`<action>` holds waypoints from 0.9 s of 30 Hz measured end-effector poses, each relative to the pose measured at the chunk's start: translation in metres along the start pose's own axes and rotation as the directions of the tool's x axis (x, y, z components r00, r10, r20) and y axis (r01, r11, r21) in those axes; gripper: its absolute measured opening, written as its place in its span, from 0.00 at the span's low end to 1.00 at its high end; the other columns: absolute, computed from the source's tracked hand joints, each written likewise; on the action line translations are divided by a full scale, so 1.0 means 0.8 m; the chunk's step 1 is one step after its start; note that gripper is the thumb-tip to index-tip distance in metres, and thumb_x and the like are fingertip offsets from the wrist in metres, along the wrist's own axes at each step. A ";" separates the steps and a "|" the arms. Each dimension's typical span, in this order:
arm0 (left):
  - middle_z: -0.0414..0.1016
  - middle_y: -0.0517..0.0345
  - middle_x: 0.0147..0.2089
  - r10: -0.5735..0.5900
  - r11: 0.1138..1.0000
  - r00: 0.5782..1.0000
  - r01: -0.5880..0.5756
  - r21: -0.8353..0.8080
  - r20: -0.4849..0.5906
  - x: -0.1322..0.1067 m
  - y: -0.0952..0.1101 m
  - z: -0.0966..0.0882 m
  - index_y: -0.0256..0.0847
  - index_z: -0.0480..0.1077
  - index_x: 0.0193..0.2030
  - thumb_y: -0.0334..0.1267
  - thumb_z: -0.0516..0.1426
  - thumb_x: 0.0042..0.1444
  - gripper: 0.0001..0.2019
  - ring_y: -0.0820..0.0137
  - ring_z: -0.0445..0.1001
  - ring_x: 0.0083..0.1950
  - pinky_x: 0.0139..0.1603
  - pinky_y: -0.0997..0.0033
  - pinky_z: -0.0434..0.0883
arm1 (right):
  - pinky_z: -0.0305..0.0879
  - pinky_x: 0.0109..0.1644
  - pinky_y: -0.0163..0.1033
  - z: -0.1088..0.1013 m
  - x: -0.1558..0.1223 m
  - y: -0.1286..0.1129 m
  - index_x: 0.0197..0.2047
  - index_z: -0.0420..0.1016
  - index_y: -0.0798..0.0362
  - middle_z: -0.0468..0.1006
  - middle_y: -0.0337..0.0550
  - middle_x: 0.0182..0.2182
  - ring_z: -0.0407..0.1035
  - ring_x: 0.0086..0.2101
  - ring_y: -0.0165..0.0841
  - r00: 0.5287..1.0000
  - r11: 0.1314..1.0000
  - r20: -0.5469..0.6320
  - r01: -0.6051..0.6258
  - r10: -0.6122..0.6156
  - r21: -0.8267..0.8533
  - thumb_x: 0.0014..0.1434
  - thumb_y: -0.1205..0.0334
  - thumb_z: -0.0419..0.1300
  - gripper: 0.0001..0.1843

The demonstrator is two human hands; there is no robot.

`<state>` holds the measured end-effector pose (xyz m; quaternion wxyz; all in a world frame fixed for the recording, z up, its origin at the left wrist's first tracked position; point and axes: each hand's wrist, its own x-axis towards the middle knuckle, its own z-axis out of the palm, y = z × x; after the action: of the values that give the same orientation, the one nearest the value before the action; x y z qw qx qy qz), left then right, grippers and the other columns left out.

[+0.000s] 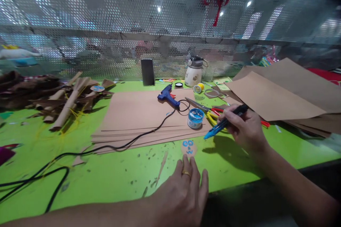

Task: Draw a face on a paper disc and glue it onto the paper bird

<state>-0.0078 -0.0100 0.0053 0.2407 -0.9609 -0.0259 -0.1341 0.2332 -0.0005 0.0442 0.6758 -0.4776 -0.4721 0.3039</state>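
Note:
My left hand (185, 184) lies flat on the green table, fingers extended, with fingertips on the lower edge of a small round brown paper disc (189, 148). Blue marks like two eyes, a nose and a mouth show on the disc. In my right hand (243, 127) is a paintbrush (226, 122) with a dark handle and a blue-coated tip, held up and to the right of the disc. Behind the disc stands an open jar of blue paint (195, 118), its rim smeared. Scissors (204, 108) with red and yellow handles lie partly behind my right hand.
A blue glue gun (168, 96) rests on stacked brown paper (133, 113), its black cord (117, 148) crossing the table leftward. Rolled paper pieces (70, 104) lie left, large brown sheets (277, 95) right. A phone-like dark slab (147, 72) and a white bottle (193, 72) stand behind.

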 end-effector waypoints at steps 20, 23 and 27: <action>0.70 0.22 0.53 -0.076 0.997 0.996 0.077 -0.010 0.048 0.000 0.009 0.002 0.21 0.59 0.61 0.31 0.45 0.63 0.22 0.44 0.72 0.54 0.49 0.44 0.70 | 0.54 0.17 0.30 0.003 -0.002 0.014 0.33 0.70 0.53 0.68 0.33 0.18 0.61 0.16 0.25 0.962 0.993 0.257 -0.078 0.097 -0.084 0.56 0.55 0.64 0.11; 0.71 0.23 0.52 -0.067 0.998 0.998 0.068 -0.014 0.006 0.000 0.008 0.004 0.22 0.61 0.60 0.32 0.45 0.63 0.22 0.44 0.73 0.53 0.48 0.46 0.71 | 0.53 0.18 0.29 0.004 -0.001 0.011 0.32 0.70 0.53 0.67 0.32 0.18 0.61 0.16 0.24 0.951 0.991 0.291 -0.077 0.105 -0.109 0.57 0.56 0.63 0.10; 0.71 0.22 0.52 -0.060 0.998 0.998 0.060 -0.020 -0.001 0.001 0.007 0.003 0.21 0.62 0.59 0.32 0.44 0.63 0.22 0.43 0.74 0.52 0.47 0.46 0.73 | 0.55 0.19 0.30 0.005 -0.001 0.010 0.32 0.69 0.54 0.66 0.32 0.18 0.62 0.17 0.24 0.940 0.989 0.327 -0.057 0.100 -0.139 0.58 0.57 0.62 0.10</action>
<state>-0.0060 -0.0139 0.0004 0.2271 -0.9619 -0.0531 -0.1425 0.2297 0.0032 0.0371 0.5418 -0.4802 -0.5782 0.3763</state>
